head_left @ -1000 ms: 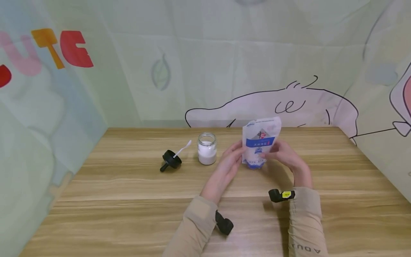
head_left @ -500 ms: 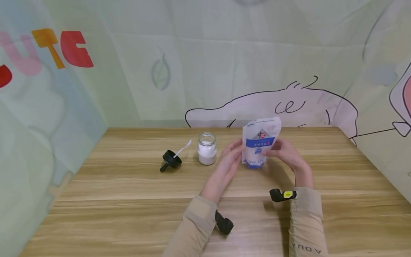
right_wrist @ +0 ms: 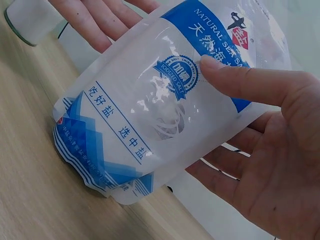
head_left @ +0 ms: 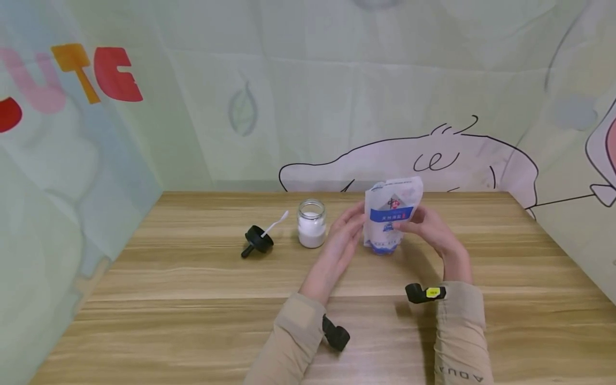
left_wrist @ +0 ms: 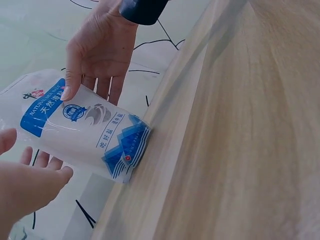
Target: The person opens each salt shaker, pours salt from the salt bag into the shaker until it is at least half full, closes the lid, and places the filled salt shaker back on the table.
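A white and blue bag of sea salt (head_left: 385, 232) stands upright on the wooden table, its base at the tabletop. My right hand (head_left: 435, 235) holds its right side, with the thumb (right_wrist: 235, 80) on the printed front and the fingers behind. My left hand (head_left: 339, 240) is at the bag's left edge, fingers loosely extended and not wrapped round it. In the left wrist view the salt bag (left_wrist: 90, 132) lies between both hands. To the left of my left hand stands an open glass jar (head_left: 311, 232), partly filled with white grains.
Left of the jar, a black lid (head_left: 260, 240) with a knob lies on its side, a small white spoon (head_left: 276, 223) sticking out of it. Behind the wooden table (head_left: 202, 310) hangs a printed backdrop (head_left: 313, 117).
My right thumb has shifted slightly to the right on the bag's front. The bag, jar and lid keep their places; the whole view has moved very slightly.
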A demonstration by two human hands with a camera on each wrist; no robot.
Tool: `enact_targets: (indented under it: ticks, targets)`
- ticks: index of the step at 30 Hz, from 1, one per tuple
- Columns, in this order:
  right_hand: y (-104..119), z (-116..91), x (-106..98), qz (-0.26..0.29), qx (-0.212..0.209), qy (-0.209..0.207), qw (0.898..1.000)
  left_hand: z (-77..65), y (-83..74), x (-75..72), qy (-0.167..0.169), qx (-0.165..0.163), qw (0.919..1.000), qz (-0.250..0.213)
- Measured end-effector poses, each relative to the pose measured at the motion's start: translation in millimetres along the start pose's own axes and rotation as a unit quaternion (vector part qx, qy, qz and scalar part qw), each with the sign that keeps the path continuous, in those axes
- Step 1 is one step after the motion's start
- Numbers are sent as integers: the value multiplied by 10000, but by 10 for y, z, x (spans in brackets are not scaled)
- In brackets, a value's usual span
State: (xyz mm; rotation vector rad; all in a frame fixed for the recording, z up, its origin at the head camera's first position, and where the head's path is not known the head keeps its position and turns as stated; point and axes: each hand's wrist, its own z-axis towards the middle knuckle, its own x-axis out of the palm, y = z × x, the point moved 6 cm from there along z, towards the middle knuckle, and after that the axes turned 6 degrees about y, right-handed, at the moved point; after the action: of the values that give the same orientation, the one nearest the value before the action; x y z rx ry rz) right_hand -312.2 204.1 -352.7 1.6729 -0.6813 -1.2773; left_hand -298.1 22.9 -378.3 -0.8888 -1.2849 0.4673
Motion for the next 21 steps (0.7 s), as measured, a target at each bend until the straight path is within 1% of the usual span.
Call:
enact_targets:
  ticks: [7,13,17,21]
  targets:
    - [54,-30,-40,251,-93,-266,9993,-17,-48,20,68,72,9999,111]
    - [105,-40,-71,456,-366,-493,9971,-32,-95,42,128,243,9992,285]
    - [129,-40,-84,534,-537,-619,9952,-45,-127,57,123,309,9990,313]
    - [153,-45,-101,563,-582,-727,9941,-59,-164,70,100,379,9988,301]
